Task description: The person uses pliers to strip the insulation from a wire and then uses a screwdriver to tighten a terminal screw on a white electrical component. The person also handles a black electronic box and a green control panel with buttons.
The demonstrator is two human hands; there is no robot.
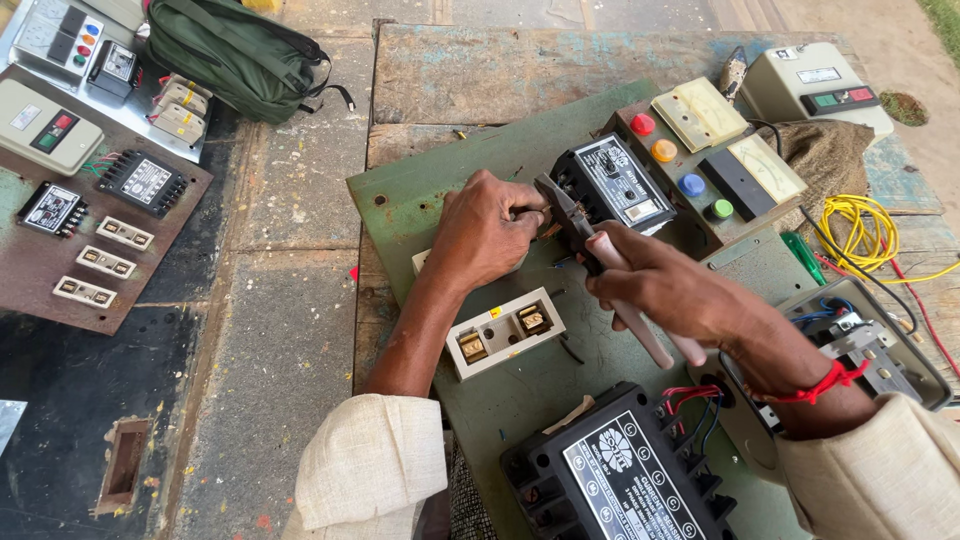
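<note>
My right hand [668, 285] grips a pair of pliers [600, 262] with pale handles, its jaws pointing up-left toward a black switchgear unit [615, 182] on the green metal panel [420, 200]. My left hand [485, 232] is closed on something small, apparently a wire, right at the plier jaws; what it pinches is hidden by the fingers. A cream fuse holder [503, 332] lies just below my left wrist. A large black relay unit [615, 470] with red and blue wires sits near my body.
A control box [715, 150] with coloured push buttons and two meters sits behind the pliers. Yellow and red wires [865, 235] coil at the right beside an open grey enclosure [880, 345]. A rusty board with components [95, 210] and a green bag [235, 50] lie left.
</note>
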